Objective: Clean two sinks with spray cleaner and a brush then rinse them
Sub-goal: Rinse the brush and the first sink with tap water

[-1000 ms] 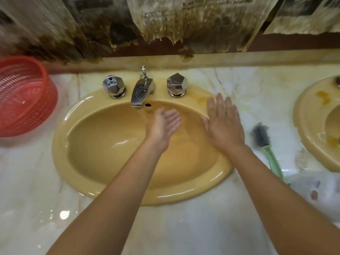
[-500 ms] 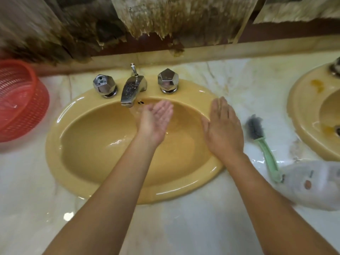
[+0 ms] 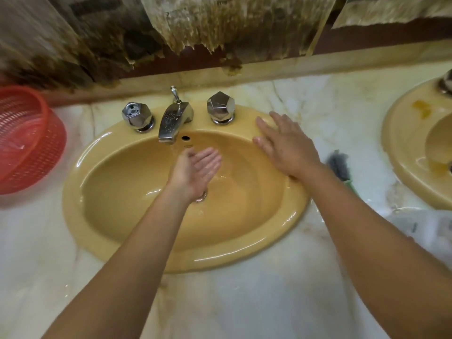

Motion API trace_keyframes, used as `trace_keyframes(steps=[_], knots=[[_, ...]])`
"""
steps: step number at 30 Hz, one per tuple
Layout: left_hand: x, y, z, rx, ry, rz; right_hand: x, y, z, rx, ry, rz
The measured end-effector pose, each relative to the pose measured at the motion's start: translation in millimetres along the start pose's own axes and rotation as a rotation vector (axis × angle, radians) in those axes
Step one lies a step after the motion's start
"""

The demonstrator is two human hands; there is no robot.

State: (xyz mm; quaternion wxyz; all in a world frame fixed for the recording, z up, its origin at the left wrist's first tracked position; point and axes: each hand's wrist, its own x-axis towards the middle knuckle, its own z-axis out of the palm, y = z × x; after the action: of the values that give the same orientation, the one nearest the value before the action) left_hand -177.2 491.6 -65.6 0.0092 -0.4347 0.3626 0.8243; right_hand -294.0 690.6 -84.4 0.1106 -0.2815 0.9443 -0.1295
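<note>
Left hand point(image 3: 195, 170) cupped, palm up, empty, under the tap point(image 3: 172, 123). Right hand point(image 3: 286, 145) flat, fingers spread, on sink point(image 3: 102, 241) rim. Brush point(image 3: 338, 165) on counter point(image 3: 244, 307).

A red plastic basket point(image 3: 29, 143) (round, with mesh sides) stands at the far left of the pale marble bench point(image 3: 220, 302). Along the wall behind, stained and torn paper sheets point(image 3: 232, 23) hang above a beige ledge point(image 3: 342, 61).

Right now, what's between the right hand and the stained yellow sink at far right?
Head view: a dark-bristled, green-handled brush lies on the white marble counter between the right hand and the stained yellow sink.
</note>
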Motion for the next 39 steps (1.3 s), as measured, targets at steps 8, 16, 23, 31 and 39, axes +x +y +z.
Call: trace_keyframes(steps=[8, 16, 23, 31, 39], knots=[[19, 13, -42, -0.698, 0.082, -0.043, -87, -21, 48, 0.246, 0.389, 0.361], [-48, -88, 61, 0.834, -0.386, 0.531, -102, -35, 58, 0.337, 0.352, 0.450], [-34, -66, 24, 1.028, -0.066, 0.702, -31, -12, 29, -0.119, 0.058, 0.218], [8, 18, -105, 1.640, 0.360, 0.980, -108, -39, 56, -0.066, 0.244, 0.300], [49, 94, -175, 2.075, 0.138, 1.064, 39, -51, 32, -0.311, 0.012, 0.075]])
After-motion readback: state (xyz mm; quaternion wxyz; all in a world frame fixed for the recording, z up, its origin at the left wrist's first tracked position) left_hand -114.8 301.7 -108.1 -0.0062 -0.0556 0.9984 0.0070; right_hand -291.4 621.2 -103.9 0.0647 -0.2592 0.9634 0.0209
